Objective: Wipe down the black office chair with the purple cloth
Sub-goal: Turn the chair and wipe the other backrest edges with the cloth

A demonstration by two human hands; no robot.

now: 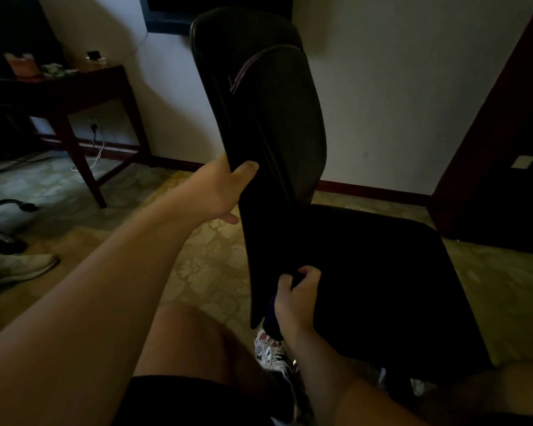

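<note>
Wiping looks mid-course, I judge: the left hand (225,187) curls round the backrest (259,112) edge of the black office chair (326,235), the right hand (296,295) grips the bunched purple cloth (272,318) at the backrest's foot, and the seat (382,278) likely remains.
</note>
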